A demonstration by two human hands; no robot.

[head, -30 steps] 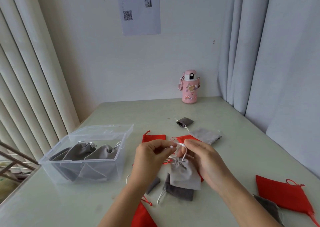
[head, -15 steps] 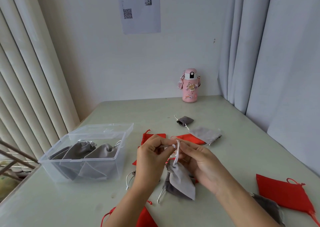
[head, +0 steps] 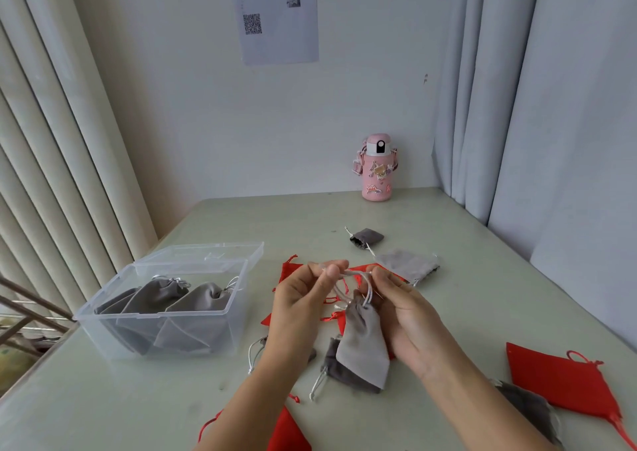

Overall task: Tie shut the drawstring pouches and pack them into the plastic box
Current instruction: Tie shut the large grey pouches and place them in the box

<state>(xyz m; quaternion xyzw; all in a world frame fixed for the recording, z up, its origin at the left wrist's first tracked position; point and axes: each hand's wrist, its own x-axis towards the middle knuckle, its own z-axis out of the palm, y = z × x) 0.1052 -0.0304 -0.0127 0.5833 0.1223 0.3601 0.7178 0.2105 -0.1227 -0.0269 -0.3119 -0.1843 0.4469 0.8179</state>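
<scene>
A light grey drawstring pouch (head: 362, 343) hangs by its white cord between my two hands, above the table's middle. My left hand (head: 303, 299) pinches one end of the cord, and my right hand (head: 403, 309) pinches the cord near the pouch's gathered neck. The clear plastic box (head: 113, 302) stands open at the left with several grey pouches (head: 193, 305) inside. Loose pouches lie around: a dark grey one (head: 344, 371) under the hanging pouch, red ones (head: 565, 381) at the right and under my hands, grey ones (head: 408, 265) farther back.
A pink bottle (head: 376, 168) stands at the table's far edge by the wall. Curtains hang at the right, vertical blinds at the left. The box's lid (head: 206, 254) lies tipped back behind it. A red pouch (head: 286, 433) lies at the near edge.
The hanging pouch has swung and hangs lower and more lengthwise than a second ago. My hands have drawn slightly apart along the cord.
</scene>
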